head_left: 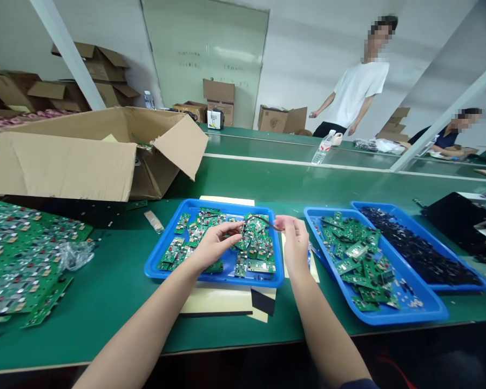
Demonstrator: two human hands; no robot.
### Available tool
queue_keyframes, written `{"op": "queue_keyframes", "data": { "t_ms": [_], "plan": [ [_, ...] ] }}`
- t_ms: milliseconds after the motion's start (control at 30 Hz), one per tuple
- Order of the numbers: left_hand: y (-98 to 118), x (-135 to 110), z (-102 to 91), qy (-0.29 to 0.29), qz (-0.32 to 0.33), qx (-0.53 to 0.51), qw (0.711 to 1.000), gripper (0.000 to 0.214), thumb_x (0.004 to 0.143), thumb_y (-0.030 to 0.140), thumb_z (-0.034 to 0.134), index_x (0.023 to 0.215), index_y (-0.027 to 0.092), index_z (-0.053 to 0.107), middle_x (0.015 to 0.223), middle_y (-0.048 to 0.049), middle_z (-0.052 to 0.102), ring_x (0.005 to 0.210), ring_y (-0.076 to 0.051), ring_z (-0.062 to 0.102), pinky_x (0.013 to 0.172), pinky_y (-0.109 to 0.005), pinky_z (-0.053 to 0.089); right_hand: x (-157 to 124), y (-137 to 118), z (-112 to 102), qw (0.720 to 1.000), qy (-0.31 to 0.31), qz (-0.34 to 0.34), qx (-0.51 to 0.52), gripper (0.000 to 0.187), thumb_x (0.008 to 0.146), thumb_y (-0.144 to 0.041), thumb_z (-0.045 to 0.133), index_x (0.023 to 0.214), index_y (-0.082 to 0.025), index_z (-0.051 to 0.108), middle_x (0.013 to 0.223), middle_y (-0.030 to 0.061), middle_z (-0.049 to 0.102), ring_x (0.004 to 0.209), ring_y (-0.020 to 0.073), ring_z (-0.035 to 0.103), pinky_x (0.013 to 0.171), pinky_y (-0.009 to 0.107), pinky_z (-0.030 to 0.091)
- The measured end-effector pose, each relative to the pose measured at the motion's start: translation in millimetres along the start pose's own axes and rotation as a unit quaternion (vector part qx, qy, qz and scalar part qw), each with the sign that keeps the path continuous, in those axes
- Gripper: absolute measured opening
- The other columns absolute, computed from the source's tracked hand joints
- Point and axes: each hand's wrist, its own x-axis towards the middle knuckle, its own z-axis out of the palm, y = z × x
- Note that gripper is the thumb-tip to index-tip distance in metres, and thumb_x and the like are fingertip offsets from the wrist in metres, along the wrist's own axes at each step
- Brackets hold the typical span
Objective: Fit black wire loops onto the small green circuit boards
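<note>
Both my hands hover over a blue tray (168,270) of small green circuit boards. My left hand (214,246) is curled, its fingers pinching one end of a small circuit board strip (259,220). My right hand (294,243) pinches the other end with thumb and forefinger. The strip is held just above the heap of boards (251,248) in the tray.
Two more blue trays lie to the right, one (413,308) with green boards, one (461,281) with dark parts. Large board panels (20,254) cover the left. An open cardboard box (65,162) sits behind. One person stands and another sits beyond the far table.
</note>
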Motion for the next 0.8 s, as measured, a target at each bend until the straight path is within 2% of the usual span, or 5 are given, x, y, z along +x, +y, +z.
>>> {"op": "queue_keyframes", "data": {
  "t_ms": [167, 233, 400, 567, 800],
  "plan": [
    [0, 4, -13.3, 0.146, 0.017, -0.038, 0.988, 0.055, 0.069, 0.044, 0.067, 0.114, 0.013, 0.062, 0.095, -0.01, 0.068, 0.085, -0.022, 0.062, 0.079, -0.035, 0.051, 15, 1, -7, 0.98, 0.105, 0.058, 0.156, 0.031, 0.076, -0.045, 0.055, 0.067, -0.016, 0.059, 0.059, -0.0009, 0.057, 0.053, 0.0099, 0.052, 0.049, 0.022, 0.042],
    [1, 4, -16.7, 0.175, 0.032, -0.036, 0.983, 0.054, 0.07, 0.043, 0.066, 0.115, 0.013, 0.061, 0.096, -0.0096, 0.067, 0.087, -0.021, 0.062, 0.081, -0.034, 0.051, 14, 1, -6, 0.983, 0.065, 0.062, 0.16, 0.029, 0.075, -0.043, 0.057, 0.062, -0.017, 0.057, 0.053, -0.0029, 0.053, 0.046, 0.0082, 0.047, 0.043, 0.02, 0.037],
    [3, -2, -11.6, 0.062, 0.114, 0.108, 0.986, 0.036, 0.078, 0.032, 0.061, 0.112, 0.02, 0.063, 0.101, -0.0079, 0.064, 0.093, -0.021, 0.059, 0.085, -0.036, 0.049, -10, 2, 12, 0.97, -0.227, 0.084, 0.033, 0.023, 0.076, -0.039, 0.06, 0.077, -0.017, 0.064, 0.063, 0.0014, 0.06, 0.053, 0.0119, 0.054, 0.045, 0.023, 0.044],
    [6, -9, -2.1, -0.063, 0.164, 0.222, 0.959, 0.033, 0.082, 0.024, 0.056, 0.115, 0.028, 0.061, 0.103, -0.0061, 0.061, 0.097, -0.02, 0.056, 0.089, -0.038, 0.045, -21, 6, 23, 0.974, -0.213, 0.075, -0.007, 0.028, 0.074, -0.045, 0.062, 0.078, -0.018, 0.061, 0.063, 0.0008, 0.059, 0.055, 0.0149, 0.056, 0.047, 0.027, 0.048],
    [6, -11, -0.1, -0.096, 0.154, 0.249, 0.951, 0.036, 0.084, 0.022, 0.053, 0.119, 0.03, 0.058, 0.102, -0.0051, 0.058, 0.095, -0.019, 0.055, 0.086, -0.034, 0.045, -16, 7, 17, 0.968, -0.235, 0.064, -0.06, 0.028, 0.076, -0.045, 0.059, 0.073, -0.017, 0.059, 0.062, 0.0006, 0.056, 0.054, 0.0139, 0.052, 0.05, 0.027, 0.046]
  ]
}}
